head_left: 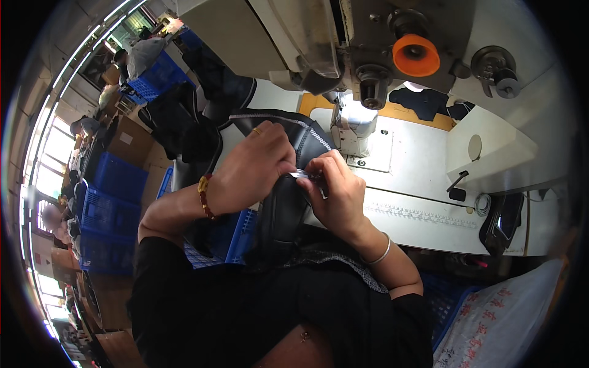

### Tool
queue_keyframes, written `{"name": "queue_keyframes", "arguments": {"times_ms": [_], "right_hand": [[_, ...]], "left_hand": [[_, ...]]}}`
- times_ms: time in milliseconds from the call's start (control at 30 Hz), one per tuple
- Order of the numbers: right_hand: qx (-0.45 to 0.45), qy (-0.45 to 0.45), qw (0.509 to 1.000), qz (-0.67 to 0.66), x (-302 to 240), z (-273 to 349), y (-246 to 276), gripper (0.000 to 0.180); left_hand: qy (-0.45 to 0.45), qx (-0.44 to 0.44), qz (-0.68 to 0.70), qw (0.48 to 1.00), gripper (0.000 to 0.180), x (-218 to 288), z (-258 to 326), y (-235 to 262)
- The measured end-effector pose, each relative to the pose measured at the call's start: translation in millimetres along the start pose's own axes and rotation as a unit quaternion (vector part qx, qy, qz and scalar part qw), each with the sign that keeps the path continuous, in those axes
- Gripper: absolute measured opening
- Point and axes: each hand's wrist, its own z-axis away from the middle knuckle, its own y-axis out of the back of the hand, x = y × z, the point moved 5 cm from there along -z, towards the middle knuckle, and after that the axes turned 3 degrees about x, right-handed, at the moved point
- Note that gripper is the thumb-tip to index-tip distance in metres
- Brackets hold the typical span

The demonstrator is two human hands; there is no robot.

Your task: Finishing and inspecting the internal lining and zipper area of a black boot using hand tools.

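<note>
Taking clock directions from the hands, a black leather-like piece [283, 211] is lying beneath both hands, its pale-stitched edge running from 11 to 1 o'clock. The right hand [336, 191] is pinching a small white piece [298, 174] between thumb and fingertips; the left hand [261, 161] is curling its fingers inward, thumb tip meeting that piece, though whether it is gripping cannot be told. Standing in the way, the sewing machine post [356, 126] is rising between 1 and 2 o'clock, close to the right hand, with the machine head [454, 34] overhanging. Dark pieces [181, 119] are crowding 10 o'clock, a blue crate [242, 236] is sitting at 7 to 8, and stacked blue crates [113, 205] are standing well apart at 9. The white tabletop [405, 184] is offering room toward 3 o'clock, a ruler strip [423, 214] running near its front edge; a pale printed bag [491, 319] is bulging beyond that edge at 4.
</note>
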Motion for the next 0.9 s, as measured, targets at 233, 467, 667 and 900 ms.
{"name": "queue_keyframes", "arguments": {"times_ms": [233, 467, 667, 900], "right_hand": [[-0.005, -0.045, 0.995, -0.093, 2, 6, 8, 0.033], [-0.016, 0.006, 1.0, 0.005, -7, 10, 4, 0.053], [-0.014, -0.011, 0.999, 0.033, -3, 19, 6, 0.05], [0.003, -0.026, 0.999, 0.028, -1, 21, 8, 0.049]], "left_hand": [[0.256, 0.146, 0.3, 0.907, 0.022, -62, 37, 2], [0.271, 0.08, 0.225, 0.933, 0.05, -21, 42, -23], [0.284, 0.115, 0.266, 0.914, 0.038, -13, 42, -36], [0.283, 0.13, 0.282, 0.908, 0.036, -11, 41, -41]]}}
